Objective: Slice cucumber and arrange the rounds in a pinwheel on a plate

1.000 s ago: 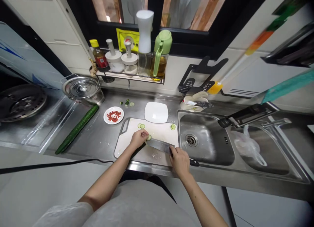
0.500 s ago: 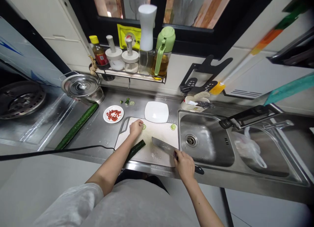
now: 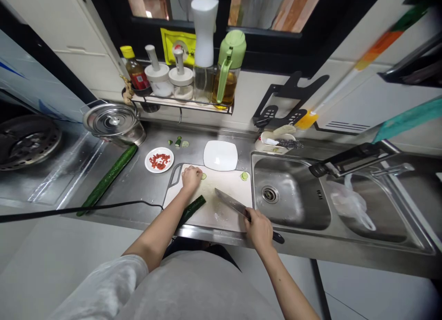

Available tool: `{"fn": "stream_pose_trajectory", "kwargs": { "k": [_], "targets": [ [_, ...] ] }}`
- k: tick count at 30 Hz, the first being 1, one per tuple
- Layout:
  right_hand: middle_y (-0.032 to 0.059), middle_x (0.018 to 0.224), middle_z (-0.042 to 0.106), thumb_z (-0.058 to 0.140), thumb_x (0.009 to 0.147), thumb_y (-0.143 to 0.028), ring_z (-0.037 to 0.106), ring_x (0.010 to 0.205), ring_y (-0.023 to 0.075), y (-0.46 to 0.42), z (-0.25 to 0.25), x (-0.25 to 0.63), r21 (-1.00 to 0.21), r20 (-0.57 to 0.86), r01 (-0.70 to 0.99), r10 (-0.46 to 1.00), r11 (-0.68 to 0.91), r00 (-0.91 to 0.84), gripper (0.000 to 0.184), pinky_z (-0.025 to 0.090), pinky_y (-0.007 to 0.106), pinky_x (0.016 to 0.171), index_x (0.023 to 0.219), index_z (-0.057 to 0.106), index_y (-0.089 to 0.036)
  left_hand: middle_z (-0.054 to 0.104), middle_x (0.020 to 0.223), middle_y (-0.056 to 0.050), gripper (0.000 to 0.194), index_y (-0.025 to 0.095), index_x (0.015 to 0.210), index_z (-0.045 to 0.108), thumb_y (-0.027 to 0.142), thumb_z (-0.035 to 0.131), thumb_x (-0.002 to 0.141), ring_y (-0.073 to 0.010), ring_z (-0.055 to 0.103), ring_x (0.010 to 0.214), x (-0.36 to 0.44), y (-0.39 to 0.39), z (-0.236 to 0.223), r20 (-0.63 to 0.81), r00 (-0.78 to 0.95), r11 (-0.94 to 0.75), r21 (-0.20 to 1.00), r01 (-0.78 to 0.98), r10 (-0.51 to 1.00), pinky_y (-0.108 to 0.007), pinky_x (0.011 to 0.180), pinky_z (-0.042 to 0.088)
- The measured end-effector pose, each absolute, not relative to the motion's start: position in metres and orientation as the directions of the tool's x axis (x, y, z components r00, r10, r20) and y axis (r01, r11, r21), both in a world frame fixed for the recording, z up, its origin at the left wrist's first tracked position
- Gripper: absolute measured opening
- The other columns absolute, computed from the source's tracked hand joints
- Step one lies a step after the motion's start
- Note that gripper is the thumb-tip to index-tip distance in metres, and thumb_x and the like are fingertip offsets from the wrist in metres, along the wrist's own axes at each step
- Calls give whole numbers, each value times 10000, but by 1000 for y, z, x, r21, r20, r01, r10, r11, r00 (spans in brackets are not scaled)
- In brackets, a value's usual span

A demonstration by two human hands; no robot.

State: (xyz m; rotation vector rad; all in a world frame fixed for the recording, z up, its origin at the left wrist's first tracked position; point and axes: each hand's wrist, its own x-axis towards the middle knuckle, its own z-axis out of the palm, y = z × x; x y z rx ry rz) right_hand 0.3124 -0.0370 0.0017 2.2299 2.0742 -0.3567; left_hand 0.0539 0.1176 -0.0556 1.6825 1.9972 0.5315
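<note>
My right hand (image 3: 259, 228) is wrapped round the black handle of a kitchen knife (image 3: 230, 201), whose blade lies low across the white cutting board (image 3: 221, 221), pointing left and away. Near the board's far left, my left hand (image 3: 192, 178) has its fingers pinched together at a thin cucumber slice (image 3: 204, 176); the fingers partly hide their grip. Beneath my left forearm a cut piece of cucumber (image 3: 193, 208) rests on the board, partly covered. A few more cucumber slices (image 3: 244, 176) sit at the board's far right corner.
Behind the board is a white square plate (image 3: 220, 156). To its left stand a round plate (image 3: 151, 162) of chopped red bits and cucumber scraps (image 3: 178, 141). A whole cucumber (image 3: 108, 179), a lidded pot (image 3: 112, 122) and a black cable (image 3: 103, 206) are further left. The sink (image 3: 293, 205) adjoins the right.
The knife blade has turned slightly, showing a narrower face. My left hand stays by the slice with its fingers pinched. The whole view has shifted a little.
</note>
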Motion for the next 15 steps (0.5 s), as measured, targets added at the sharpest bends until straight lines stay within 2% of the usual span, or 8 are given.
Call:
{"fn": "stream_pose_trajectory", "kwargs": {
  "k": [4,7,10,12,15],
  "targets": [
    [51,969,702,439,923,-291,633,812,176,-35,1,307,-166,-282,965,947,-205,152,262,318,260,649,1097,626,-235,659,913,-64,208,189,908,696,297,544,816,-183,579,834,47,103,-51,-48,-242,201,725,659,969,-308,806,437],
    [54,897,712,382,950,-376,641,776,181,-33,0,304,-205,-351,941,918,-269,186,310,290,255,601,1095,622,-245,654,889,-53,238,187,932,682,330,511,850,-160,573,755,42,74,-43,1,-242,153,773,615,970,-285,740,454],
    [51,922,713,369,954,-394,641,811,181,-30,-1,302,-301,-379,913,913,-277,153,319,307,240,609,1087,610,-233,656,899,-48,227,205,933,678,329,498,872,-157,577,771,38,40,-37,55,-121,40,745,665,991,-285,758,461],
    [52,954,710,362,956,-377,637,843,181,-28,-1,299,-361,-382,895,917,-262,114,311,325,232,630,1071,603,-217,657,912,-54,228,218,930,681,324,483,891,-173,589,858,35,21,-37,90,-30,-44,715,698,995,-295,796,464],
    [51,933,704,340,962,-363,628,837,176,-25,2,292,-391,-409,893,911,-224,49,317,331,229,635,1045,600,-203,661,959,-66,239,227,973,689,325,482,902,-191,592,935,31,3,-42,129,80,-145,659,738,988,-333,871,460]
  ]
}}
